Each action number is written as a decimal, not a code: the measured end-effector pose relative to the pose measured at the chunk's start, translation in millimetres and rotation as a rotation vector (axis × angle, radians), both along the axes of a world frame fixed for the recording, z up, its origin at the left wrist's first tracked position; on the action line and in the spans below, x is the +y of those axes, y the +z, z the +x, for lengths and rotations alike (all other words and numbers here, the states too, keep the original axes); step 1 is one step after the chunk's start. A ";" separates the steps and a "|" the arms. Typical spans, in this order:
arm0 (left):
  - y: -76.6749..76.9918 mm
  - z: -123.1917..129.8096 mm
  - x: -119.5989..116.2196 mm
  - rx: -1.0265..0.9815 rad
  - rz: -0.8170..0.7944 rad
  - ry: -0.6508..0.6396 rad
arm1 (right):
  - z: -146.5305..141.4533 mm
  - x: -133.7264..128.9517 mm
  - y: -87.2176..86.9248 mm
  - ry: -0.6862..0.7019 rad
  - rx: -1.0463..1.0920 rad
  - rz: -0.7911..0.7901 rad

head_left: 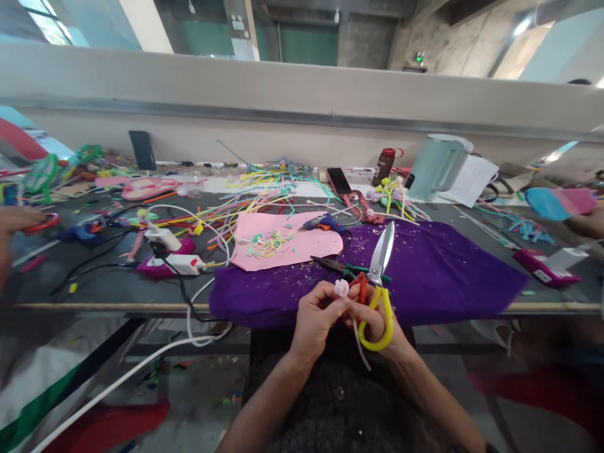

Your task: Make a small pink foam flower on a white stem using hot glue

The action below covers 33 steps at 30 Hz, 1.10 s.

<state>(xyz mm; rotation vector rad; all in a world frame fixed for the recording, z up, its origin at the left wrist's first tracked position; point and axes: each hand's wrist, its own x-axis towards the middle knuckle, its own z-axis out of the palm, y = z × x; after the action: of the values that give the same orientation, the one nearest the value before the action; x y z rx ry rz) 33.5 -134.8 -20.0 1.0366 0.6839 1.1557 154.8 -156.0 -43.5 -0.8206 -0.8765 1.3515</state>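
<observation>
A pale pink flower [341, 288], small and rounded with puffy, bunched lobes, sits just right of centre in the lower half of the frame. The left hand [312, 319] pinches it at its base with thumb and fingertips. A thin, beige stem [361, 351] slants down from between the hands. The right hand [374, 322], fingers curled in close beside, grips scissors [383, 253], their silver blades together and pointing up, one handle yellow, the other red.

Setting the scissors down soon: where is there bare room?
Right part of the purple cloth, between the scissors and magenta box, has room. Crowded: the pink sheet with cut bits, coloured stems behind it.
</observation>
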 end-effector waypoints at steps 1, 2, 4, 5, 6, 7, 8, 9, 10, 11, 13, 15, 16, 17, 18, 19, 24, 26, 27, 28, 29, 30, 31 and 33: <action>-0.7 -0.2 1.1 0.007 -0.009 0.011 | -0.2 -0.2 -0.6 -0.006 0.003 -0.002; -1.4 -0.5 2.3 0.012 -0.020 0.025 | -0.5 -0.6 -0.8 -0.014 0.006 -0.001; -2.1 -0.9 4.7 0.012 -0.041 0.047 | -1.2 -1.6 0.2 -0.034 0.009 0.005; -2.0 -1.1 5.6 0.009 -0.051 0.050 | -1.5 -2.2 1.3 -0.040 0.006 0.008; -1.5 -1.2 6.2 0.006 -0.065 0.045 | -1.8 -2.8 2.6 -0.042 0.001 0.007; -0.8 -1.3 6.7 0.006 -0.083 0.030 | -2.0 -3.2 3.8 -0.044 -0.003 0.005; 0.0 -1.5 6.9 0.007 -0.107 0.008 | -2.0 -3.5 4.9 -0.041 -0.005 0.001; 0.8 -1.7 6.9 0.008 -0.136 -0.017 | -1.9 -3.6 5.7 -0.038 -0.003 -0.003; 1.4 -2.0 6.9 0.007 -0.168 -0.043 | -1.7 -3.5 6.2 -0.037 0.003 -0.006; 1.8 -2.3 6.9 0.004 -0.201 -0.068 | -1.4 -3.3 6.3 -0.035 0.011 -0.008; 2.0 -3.0 7.0 -0.009 -0.263 -0.108 | -0.7 -2.8 5.6 -0.035 0.028 -0.006; 1.5 -3.4 7.2 -0.032 -0.304 -0.137 | -0.3 -2.4 4.4 -0.037 0.042 -0.003; 1.2 -3.4 7.3 -0.045 -0.310 -0.141 | -0.2 -2.3 3.7 -0.037 0.046 -0.004; 0.8 -3.4 7.4 -0.057 -0.309 -0.138 | -0.1 -2.2 3.1 -0.037 0.048 -0.008; 0.4 -3.1 7.5 -0.067 -0.301 -0.128 | -0.1 -2.1 2.4 -0.038 0.051 -0.014; -0.1 -2.8 7.5 -0.073 -0.292 -0.117 | -0.2 -2.1 1.9 -0.038 0.054 -0.022; -2.7 -0.1 7.2 -0.082 -0.264 -0.058 | -2.3 -1.2 0.4 -0.016 0.074 -0.044; -3.3 0.7 7.0 -0.076 -0.256 -0.035 | -3.5 -0.8 -0.1 -0.014 0.076 -0.047; -3.4 1.0 7.0 -0.072 -0.251 -0.025 | -4.0 -0.6 -0.3 -0.017 0.079 -0.048; -3.4 1.1 7.0 -0.069 -0.244 -0.016 | -4.3 -0.5 -0.6 -0.019 0.081 -0.049; -3.5 1.2 7.1 -0.067 -0.238 -0.010 | -4.5 -0.4 -1.0 -0.022 0.082 -0.050; -3.5 1.2 7.2 -0.066 -0.233 -0.004 | -4.5 -0.3 -1.4 -0.021 0.081 -0.053; -3.6 1.2 7.3 -0.066 -0.230 0.001 | -4.3 -0.2 -1.9 -0.020 0.079 -0.058; -3.8 1.2 7.4 -0.069 -0.225 0.008 | -3.8 0.0 -2.9 -0.019 0.076 -0.067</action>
<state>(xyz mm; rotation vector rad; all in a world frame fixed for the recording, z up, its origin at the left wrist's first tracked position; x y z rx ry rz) 34.7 -127.4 -23.8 0.8014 0.7451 1.0889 151.0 -156.0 -46.4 -0.8215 -0.7660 1.3926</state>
